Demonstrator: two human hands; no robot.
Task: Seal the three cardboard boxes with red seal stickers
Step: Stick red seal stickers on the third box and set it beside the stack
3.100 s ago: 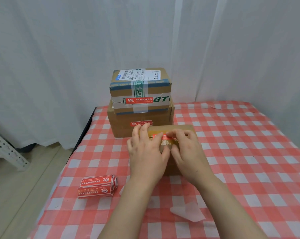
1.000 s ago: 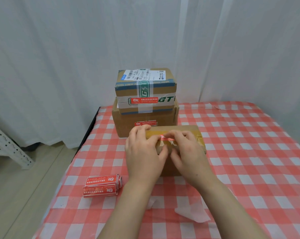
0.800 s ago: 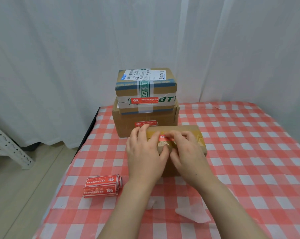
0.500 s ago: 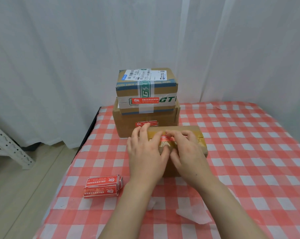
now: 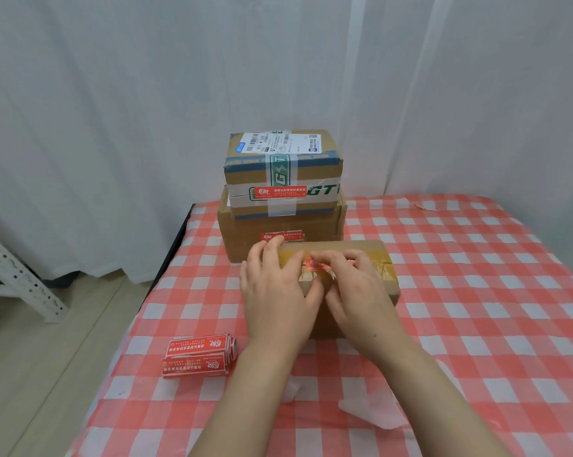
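A low cardboard box [image 5: 382, 258] lies in front of me on the checked table. My left hand [image 5: 275, 291] and my right hand [image 5: 357, 291] both rest on its top, fingertips pressing a red seal sticker [image 5: 315, 264] onto the taped seam. Most of the sticker is hidden under my fingers. Behind it stand two stacked boxes: a large box [image 5: 245, 239] with a red sticker [image 5: 283, 236] on its front, and on top of it a smaller box [image 5: 315, 166] with green tape and a red sticker [image 5: 280, 191].
A roll of red stickers [image 5: 197, 356] lies at the left front of the red-and-white checked table [image 5: 476, 291]. White backing scraps [image 5: 372, 412] lie near my forearms. A white curtain hangs behind; a metal rack leg [image 5: 18, 278] stands on the floor at left.
My fingers have rubbed slightly along the red sticker on the near box. The view has shifted a little; nothing else has moved.
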